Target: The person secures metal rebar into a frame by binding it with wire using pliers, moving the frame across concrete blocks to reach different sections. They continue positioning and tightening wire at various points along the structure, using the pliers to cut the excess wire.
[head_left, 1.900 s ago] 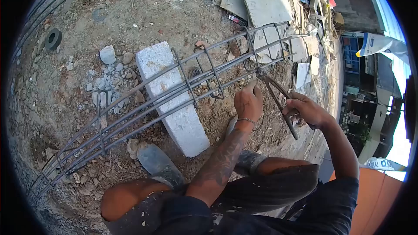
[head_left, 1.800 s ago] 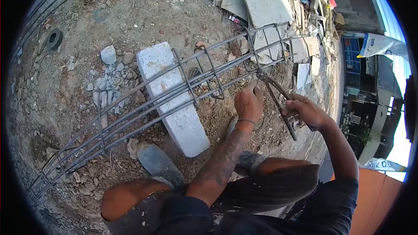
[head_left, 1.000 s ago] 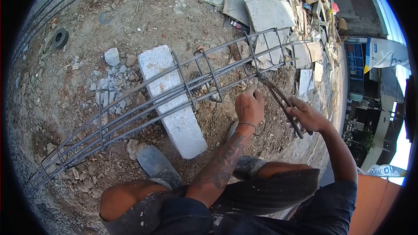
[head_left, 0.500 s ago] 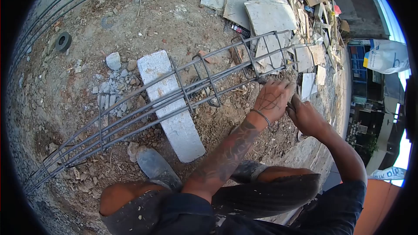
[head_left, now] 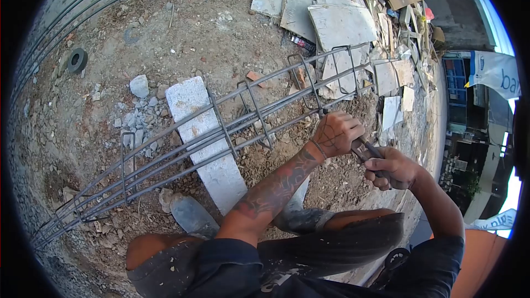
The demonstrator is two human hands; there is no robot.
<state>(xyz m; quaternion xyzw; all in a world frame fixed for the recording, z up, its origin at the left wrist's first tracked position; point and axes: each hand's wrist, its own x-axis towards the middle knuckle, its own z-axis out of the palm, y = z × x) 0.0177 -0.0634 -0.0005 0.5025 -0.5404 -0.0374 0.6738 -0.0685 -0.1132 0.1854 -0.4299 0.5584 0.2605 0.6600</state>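
Note:
A long cage of steel rebar with square stirrups slants up across the ground, propped on a pale concrete block. Near its lower bar, my left hand is closed around a dark metal hand tool, whose exact kind I cannot make out. A dark tip shows beyond the knuckles, close to the lower bar and a stirrup. My right hand is wrapped around the tool's other end, to the right of the left hand. My palms hide much of the tool.
Broken boards and scraps lie piled beyond the cage's upper end. Long loose rods curve along the far left. A dark ring and grey rubble sit on the dirt. My boot is beside the block.
My right hand has shifted down slightly, exposing more of the tool between the hands. My left hand has moved a little down and left. The view has shifted slightly.

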